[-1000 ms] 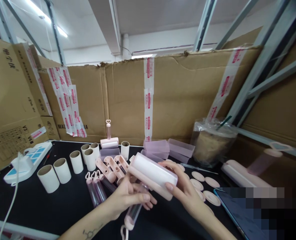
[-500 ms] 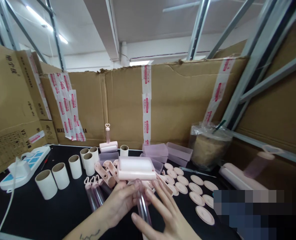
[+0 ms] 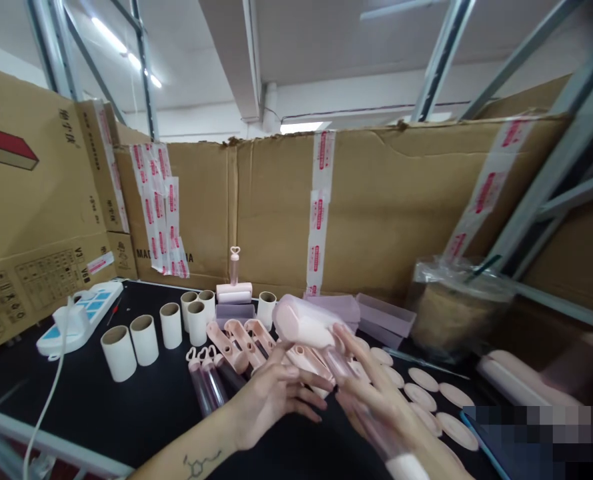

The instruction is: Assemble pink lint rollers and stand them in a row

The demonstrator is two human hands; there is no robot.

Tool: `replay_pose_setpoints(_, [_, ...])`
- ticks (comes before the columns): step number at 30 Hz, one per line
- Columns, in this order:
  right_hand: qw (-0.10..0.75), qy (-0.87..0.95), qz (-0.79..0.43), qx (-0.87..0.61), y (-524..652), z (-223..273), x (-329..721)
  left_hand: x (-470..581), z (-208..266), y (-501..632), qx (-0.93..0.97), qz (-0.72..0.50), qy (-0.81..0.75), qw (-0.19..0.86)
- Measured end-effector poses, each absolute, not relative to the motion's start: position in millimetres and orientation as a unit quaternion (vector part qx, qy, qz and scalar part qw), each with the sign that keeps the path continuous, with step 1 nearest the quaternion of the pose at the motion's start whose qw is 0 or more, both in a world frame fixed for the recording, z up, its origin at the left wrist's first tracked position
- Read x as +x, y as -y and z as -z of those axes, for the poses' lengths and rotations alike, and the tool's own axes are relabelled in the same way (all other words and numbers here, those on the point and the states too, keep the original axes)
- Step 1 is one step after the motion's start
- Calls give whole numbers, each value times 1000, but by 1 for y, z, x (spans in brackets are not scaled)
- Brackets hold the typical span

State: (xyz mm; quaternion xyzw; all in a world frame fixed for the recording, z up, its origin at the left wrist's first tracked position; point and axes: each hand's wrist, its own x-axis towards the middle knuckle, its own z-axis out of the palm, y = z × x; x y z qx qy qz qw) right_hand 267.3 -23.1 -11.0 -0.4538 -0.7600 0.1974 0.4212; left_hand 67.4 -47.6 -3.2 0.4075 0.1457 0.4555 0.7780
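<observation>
My right hand (image 3: 376,393) grips a pale pink lint roller (image 3: 303,323) by its clear purple handle, with the roller head tilted up at the far end. My left hand (image 3: 269,403) is beside it, fingers spread and apart from the roller. Past my left hand lie several pink curved roller shells (image 3: 236,347). Several clear purple handles (image 3: 209,383) with heart-shaped loops rest left of them. Round pink discs (image 3: 423,379) are spread out to the right, some partly hidden by my right hand.
White paper rolls (image 3: 119,353) stand at left, near a power strip (image 3: 81,320) with a cable. An assembled lint roller (image 3: 234,292) stands at the back, near purple trays (image 3: 383,317). A bagged drink cup (image 3: 456,313) and another roller (image 3: 521,380) are at right; cardboard walls (image 3: 271,213) enclose the table.
The lint roller has swung right and tilted, now in my right hand alone. My left hand has let go and its fingers have spread. The whole view has shifted left.
</observation>
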Motion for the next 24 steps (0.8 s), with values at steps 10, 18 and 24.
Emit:
replay_pose_setpoints(10, [318, 875, -158, -330, -99, -102, 250, 69, 8, 53, 462, -420, -171, 762])
replay_pose_setpoints(18, [131, 898, -225, -355, -184, -70, 207, 72, 10, 51, 491, -417, -182, 743])
replay_pose_setpoints(24, [143, 882, -222, -390, -215, -40, 195, 74, 15, 49, 518, -392, -169, 742])
